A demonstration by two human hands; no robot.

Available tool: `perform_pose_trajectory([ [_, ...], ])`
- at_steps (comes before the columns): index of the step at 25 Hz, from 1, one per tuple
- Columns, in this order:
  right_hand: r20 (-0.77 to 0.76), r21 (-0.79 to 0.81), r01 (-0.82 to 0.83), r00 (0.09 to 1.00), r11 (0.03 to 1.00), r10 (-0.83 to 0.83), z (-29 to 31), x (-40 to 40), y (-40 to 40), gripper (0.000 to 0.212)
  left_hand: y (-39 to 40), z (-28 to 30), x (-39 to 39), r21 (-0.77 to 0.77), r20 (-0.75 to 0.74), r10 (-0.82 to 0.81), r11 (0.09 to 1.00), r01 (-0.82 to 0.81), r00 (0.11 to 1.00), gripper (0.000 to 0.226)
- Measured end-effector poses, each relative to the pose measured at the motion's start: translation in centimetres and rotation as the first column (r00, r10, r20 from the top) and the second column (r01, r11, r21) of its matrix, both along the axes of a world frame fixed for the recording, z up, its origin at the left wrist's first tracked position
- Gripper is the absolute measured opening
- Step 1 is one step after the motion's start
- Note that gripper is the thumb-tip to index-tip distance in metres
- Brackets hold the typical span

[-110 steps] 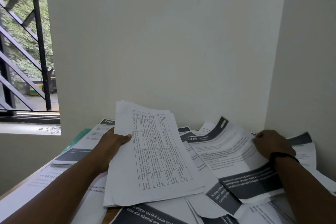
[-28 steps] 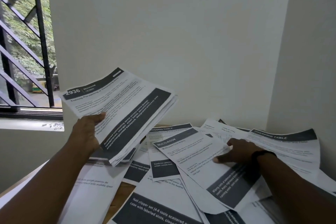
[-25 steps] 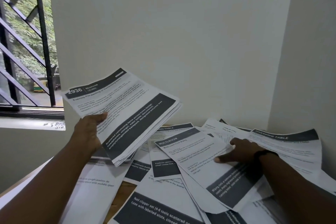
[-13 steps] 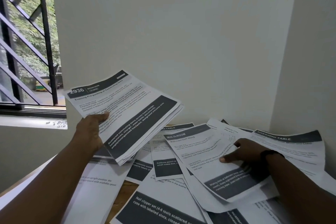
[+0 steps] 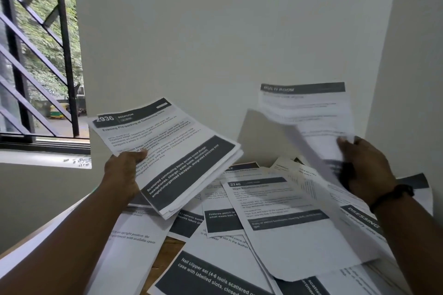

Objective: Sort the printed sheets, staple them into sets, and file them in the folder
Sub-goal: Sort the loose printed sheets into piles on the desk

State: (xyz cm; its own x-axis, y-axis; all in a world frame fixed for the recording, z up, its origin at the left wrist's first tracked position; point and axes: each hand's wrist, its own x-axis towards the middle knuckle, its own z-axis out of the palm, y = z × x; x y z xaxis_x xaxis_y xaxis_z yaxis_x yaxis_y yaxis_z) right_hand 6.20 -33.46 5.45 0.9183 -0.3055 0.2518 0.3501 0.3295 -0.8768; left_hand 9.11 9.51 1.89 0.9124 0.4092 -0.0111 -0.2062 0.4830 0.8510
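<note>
I see my left hand (image 5: 123, 172) gripping the stack (image 5: 165, 153) at left; my right hand (image 5: 366, 167) pinches a lifted sheet (image 5: 304, 112) — blurred — above the loose papers (image 5: 275, 211).

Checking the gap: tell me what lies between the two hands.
Head view: loose printed sheets spread on the table, below and between left hand and right hand.

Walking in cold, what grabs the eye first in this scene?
Probably the messy spread of printed sheets covering the table. Above it, the left hand holds up a thick stack headed "2936 Bedroom", while the right hand lifts a motion-blurred sheet near the wall. A barred window shows greenery at left.
</note>
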Motion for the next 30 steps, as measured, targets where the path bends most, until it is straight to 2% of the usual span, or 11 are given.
perform_pose_trajectory([
  [2, 0.035, 0.085, -0.116, 0.993, 0.990, 0.114, 0.7, -0.8, 0.7, 0.018, -1.5, -0.1, -0.6, 0.019, -0.014, -0.075, 0.997, 0.075, 0.997, 0.040],
  [4, 0.033, 0.015, -0.149, 0.988, 0.989, 0.149, 0.5, -1.3, 1.9, 0.017, -3.2, -0.5, -1.1, 0.064, -0.044, -0.207, 0.976, 0.209, 0.977, 0.039],
  [7, -0.074, -0.265, -0.131, 0.991, 0.955, 0.115, -0.7, -1.1, 4.2, 0.019, -4.9, -1.0, -1.5, 0.140, -0.106, -0.364, 0.916, 0.377, 0.925, 0.042],
  [11, -0.180, -0.718, -0.134, 0.984, 0.683, 0.003, -2.8, -0.4, 7.3, 0.029, -6.5, -1.3, -2.2, 0.242, -0.123, -0.400, 0.876, 0.418, 0.908, 0.033],
  [14, -0.239, -0.693, -0.213, 0.969, 0.688, 0.059, -3.7, -0.5, 8.8, 0.030, -7.0, -1.2, -2.6, 0.259, -0.111, -0.370, 0.885, 0.387, 0.922, 0.022],
  [17, -0.281, -0.498, -0.313, 0.941, 0.809, 0.191, -4.2, -0.5, 9.9, 0.022, -7.1, -1.1, -2.7, 0.173, -0.091, -0.391, 0.899, 0.401, 0.916, 0.023],
  [19, -0.321, -0.358, -0.381, 0.907, 0.852, 0.271, -4.3, -0.4, 10.1, 0.024, -7.4, -0.9, -2.8, 0.083, -0.014, -0.413, 0.907, 0.413, 0.911, 0.032],
  [22, -0.286, -0.397, -0.352, 0.925, 0.848, 0.250, -4.1, -0.8, 10.2, 0.019, -7.6, -0.1, -3.6, 0.002, 0.106, -0.493, 0.869, 0.495, 0.864, 0.057],
  [24, -0.169, -0.450, -0.231, 0.970, 0.862, 0.172, -3.7, -1.1, 10.3, 0.018, -8.1, 0.5, -4.3, 0.116, 0.147, -0.471, 0.882, 0.457, 0.870, 0.048],
  [27, 0.083, -0.462, -0.036, 0.993, 0.886, 0.083, -2.0, -2.0, 10.3, 0.017, -8.3, 2.7, -4.7, 0.402, 0.235, -0.329, 0.890, 0.216, 0.915, 0.027],
  [30, 0.259, -0.454, 0.070, 0.964, 0.888, 0.057, -0.5, -3.0, 10.0, 0.016, -8.8, 5.7, -5.3, 0.497, 0.338, -0.264, 0.865, 0.067, 0.903, 0.021],
])
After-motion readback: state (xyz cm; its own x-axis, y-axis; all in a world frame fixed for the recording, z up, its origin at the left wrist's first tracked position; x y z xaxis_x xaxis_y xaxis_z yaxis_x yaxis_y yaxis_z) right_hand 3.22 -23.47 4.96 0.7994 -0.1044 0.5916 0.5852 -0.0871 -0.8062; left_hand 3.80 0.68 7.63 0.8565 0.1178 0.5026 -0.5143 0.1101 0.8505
